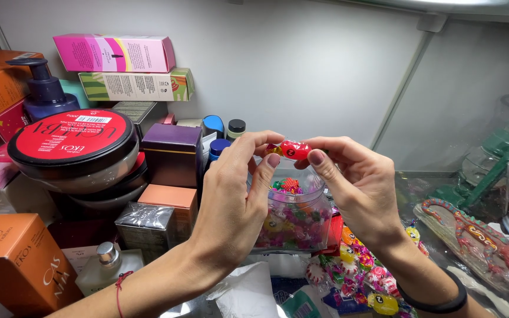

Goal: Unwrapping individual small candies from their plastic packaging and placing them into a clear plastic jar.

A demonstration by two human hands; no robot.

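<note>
Small red wrapped candy [294,149] — pinched at its twisted ends between left hand [231,200] and right hand [363,185], poised above the open clear plastic jar of mixed sweets [294,221] — pulled taut, as for unwrapping.

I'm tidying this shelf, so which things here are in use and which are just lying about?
In use: red wrapped candy, left hand, right hand, clear candy jar.
Lying about: round red-lidded tub, purple box, pump bottle, loose candies.

Red wrapped candy [295,149] — between both hands' fingertips [273,159]
</note>
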